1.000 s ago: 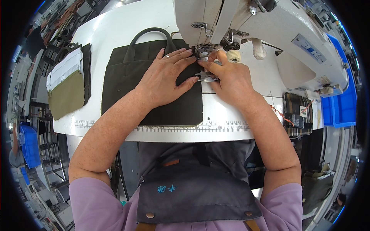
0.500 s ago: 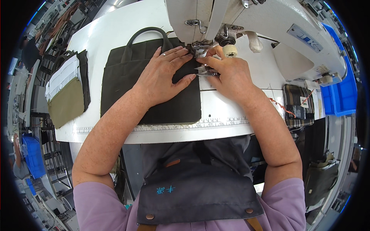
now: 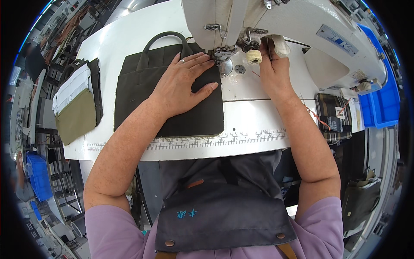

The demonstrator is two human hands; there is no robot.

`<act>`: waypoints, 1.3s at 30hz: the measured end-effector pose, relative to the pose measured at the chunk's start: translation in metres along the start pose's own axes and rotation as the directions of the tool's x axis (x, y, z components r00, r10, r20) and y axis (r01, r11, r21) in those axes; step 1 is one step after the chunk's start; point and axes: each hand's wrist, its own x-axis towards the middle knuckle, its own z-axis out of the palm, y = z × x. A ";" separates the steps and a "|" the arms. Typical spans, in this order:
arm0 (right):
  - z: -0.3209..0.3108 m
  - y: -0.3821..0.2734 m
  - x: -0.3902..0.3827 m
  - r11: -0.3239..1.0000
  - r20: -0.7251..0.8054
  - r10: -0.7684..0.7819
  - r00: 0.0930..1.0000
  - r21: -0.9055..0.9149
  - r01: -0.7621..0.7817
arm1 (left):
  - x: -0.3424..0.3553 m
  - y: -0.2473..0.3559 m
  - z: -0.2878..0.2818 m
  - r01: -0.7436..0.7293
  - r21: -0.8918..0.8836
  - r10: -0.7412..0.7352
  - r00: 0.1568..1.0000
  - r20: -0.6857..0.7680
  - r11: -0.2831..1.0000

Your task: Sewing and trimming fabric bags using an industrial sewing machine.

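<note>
My left hand [image 3: 183,82] lies flat on a dark green fabric bag piece [image 3: 194,121], fingers stretched out and the thumb apart. Its fingertips reach close to the presser foot of the white sewing machine [image 3: 215,21]. A looped handle [image 3: 151,41] stands out from the far edge of the piece, whose right edge lies by the foot. To the right, behind the cream tension knob, my right hand [image 3: 276,75] is closed around thread snips [image 3: 270,48]. Only part of their metal shows between the fingers, under the machine arm.
Sewn pieces in olive and white [image 3: 75,110] are stacked on the table's left. A printed ruler [image 3: 233,139] runs along the front edge. On the right lie a striped fabric bundle [image 3: 334,118] and an orange cord; a blue bin [image 3: 379,108] stands beyond.
My right hand has moved right, away from the presser foot, carrying the snips. The round metal plate beside the foot now shows. My left hand and the bag piece have barely moved.
</note>
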 end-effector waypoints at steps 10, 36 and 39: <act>0.001 0.003 0.004 0.994 -0.003 0.038 0.999 0.105 -0.038 | -0.002 0.002 -0.003 -0.004 -0.009 0.004 0.999 0.041 1.000; -0.014 -0.014 -0.008 0.812 0.377 0.011 0.926 -0.544 0.212 | 0.000 -0.002 -0.007 -0.188 0.095 0.204 0.956 -0.210 0.978; -0.017 -0.005 -0.008 0.744 0.418 -0.045 0.907 -0.592 0.310 | -0.001 0.016 -0.013 -0.233 0.077 0.242 0.959 -0.149 0.969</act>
